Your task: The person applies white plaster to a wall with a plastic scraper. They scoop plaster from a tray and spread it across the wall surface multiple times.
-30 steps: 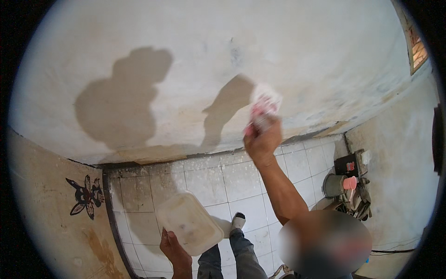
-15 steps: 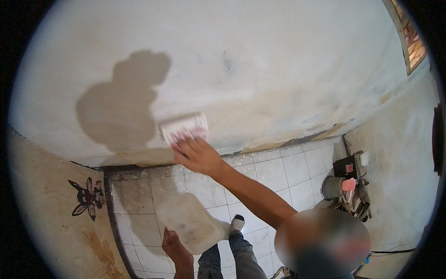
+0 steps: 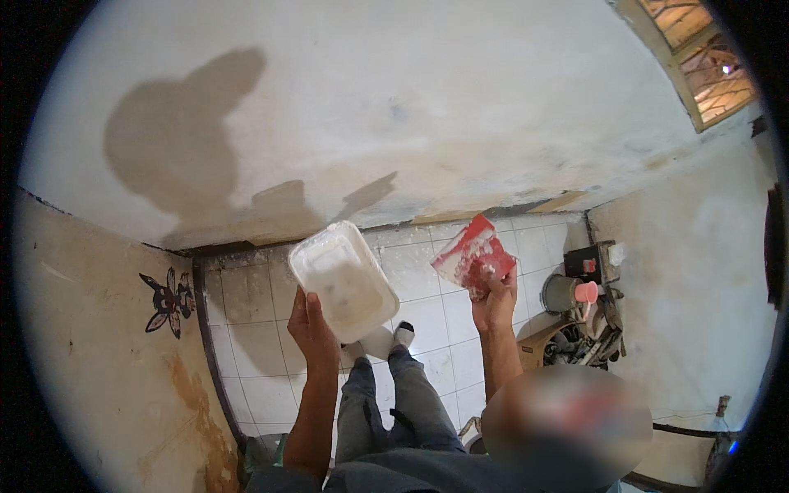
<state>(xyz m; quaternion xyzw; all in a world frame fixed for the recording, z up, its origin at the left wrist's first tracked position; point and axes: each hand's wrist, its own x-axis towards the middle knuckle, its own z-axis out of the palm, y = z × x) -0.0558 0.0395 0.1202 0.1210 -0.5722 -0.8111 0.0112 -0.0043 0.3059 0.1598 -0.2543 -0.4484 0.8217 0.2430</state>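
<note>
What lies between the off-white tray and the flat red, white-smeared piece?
In the head view, white floor tiles below show through the gap between the tray in the left hand and the red piece in the right hand.

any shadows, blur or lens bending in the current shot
Head view: a shadow falls on the wall; the floor's left edge bends; an oval blur hides part of the lower right. Head view again: the pale tub and red and white sheet look fairly sharp.
</note>
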